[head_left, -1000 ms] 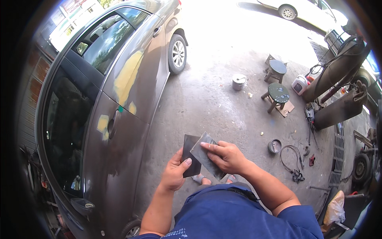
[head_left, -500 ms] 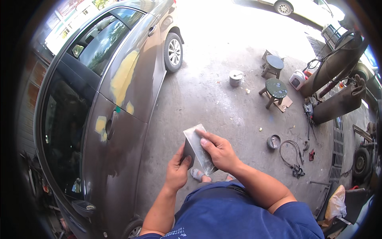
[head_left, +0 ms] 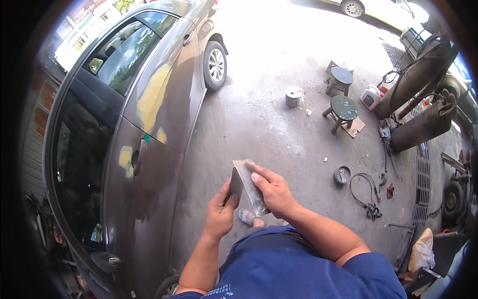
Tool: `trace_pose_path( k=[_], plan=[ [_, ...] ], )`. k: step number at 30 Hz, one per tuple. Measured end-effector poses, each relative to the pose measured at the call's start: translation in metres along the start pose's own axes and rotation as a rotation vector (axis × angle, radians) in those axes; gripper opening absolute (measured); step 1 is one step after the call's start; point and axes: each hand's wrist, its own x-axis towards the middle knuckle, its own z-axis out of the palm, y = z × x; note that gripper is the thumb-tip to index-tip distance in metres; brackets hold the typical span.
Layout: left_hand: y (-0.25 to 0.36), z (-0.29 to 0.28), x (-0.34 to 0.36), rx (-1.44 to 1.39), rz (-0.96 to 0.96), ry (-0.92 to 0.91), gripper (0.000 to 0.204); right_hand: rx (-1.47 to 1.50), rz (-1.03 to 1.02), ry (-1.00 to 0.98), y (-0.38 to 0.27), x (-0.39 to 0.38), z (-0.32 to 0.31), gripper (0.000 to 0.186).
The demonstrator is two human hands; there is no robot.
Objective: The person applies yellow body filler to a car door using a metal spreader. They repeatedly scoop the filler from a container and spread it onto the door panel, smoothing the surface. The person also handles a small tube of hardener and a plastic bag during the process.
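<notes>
In front of my waist, my left hand (head_left: 219,215) grips a dark grey flat sheet (head_left: 236,185) that looks like sandpaper, thumb on its near face. My right hand (head_left: 274,194) is closed on a pale, semi-glossy rectangular plate (head_left: 246,180), its index finger stretched along the upper part. The two pieces stand tilted side by side, meeting or almost meeting along their length; I cannot tell whether they are joined. To the left stands a brown car (head_left: 154,209) with yellow filler patches (head_left: 153,99) on its rear door and around the front door handle (head_left: 139,157).
Two round stools (head_left: 343,108), a lidded pail (head_left: 294,97) and a white jug (head_left: 370,97) stand ahead to the right. A round tin (head_left: 342,175) and a looped cable (head_left: 366,192) lie nearer. Farther right are dark cylinders (head_left: 423,129), a floor grate (head_left: 422,184) and a tire (head_left: 452,200).
The plate and the dark sheet have turned slightly in my hands, so the plate's face shows narrower. Both hands keep their grip, and the view has shifted a little.
</notes>
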Motion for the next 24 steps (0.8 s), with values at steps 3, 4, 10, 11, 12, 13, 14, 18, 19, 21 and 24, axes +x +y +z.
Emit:
trace_pose_path(
  k=[3, 4, 10, 11, 12, 13, 14, 18, 19, 21, 24],
  plan=[
    [-0.003, 0.001, -0.002, -0.150, -0.047, 0.052, 0.045, -0.148, -0.030, -0.057, 0.031, -0.022, 0.008, 0.036],
    [-0.002, 0.001, -0.003, -0.184, -0.075, 0.066, 0.045, -0.205, -0.084, -0.063, 0.034, -0.026, 0.010, 0.036],
    [0.002, -0.007, -0.003, -0.096, -0.046, -0.005, 0.050, -0.037, -0.015, -0.008, 0.006, -0.013, 0.003, 0.037],
    [0.002, -0.009, -0.001, -0.182, -0.029, 0.010, 0.051, -0.092, -0.033, -0.033, 0.020, -0.022, 0.005, 0.037],
    [0.001, -0.009, 0.000, -0.272, -0.019, 0.026, 0.053, -0.147, -0.044, -0.057, 0.028, -0.031, 0.008, 0.037],
    [0.003, -0.008, -0.001, -0.324, 0.003, -0.008, 0.054, -0.144, -0.022, -0.070, 0.034, -0.036, 0.010, 0.036],
    [0.004, -0.007, 0.000, -0.426, 0.019, -0.011, 0.055, -0.176, -0.004, -0.085, 0.037, -0.036, 0.008, 0.036],
    [0.013, -0.006, 0.002, -0.701, 0.032, -0.044, 0.050, -0.318, -0.099, -0.117, 0.036, -0.039, 0.010, 0.035],
    [0.013, -0.005, 0.002, -0.728, 0.024, -0.041, 0.048, -0.344, -0.121, -0.133, 0.036, -0.039, 0.009, 0.035],
    [0.010, -0.002, -0.002, -0.640, 0.013, 0.037, 0.042, -0.412, -0.182, -0.140, 0.033, -0.037, 0.008, 0.034],
    [0.007, 0.001, -0.005, -0.686, 0.007, -0.004, 0.035, -0.486, -0.282, -0.083, 0.008, -0.020, 0.004, 0.032]
  ],
)
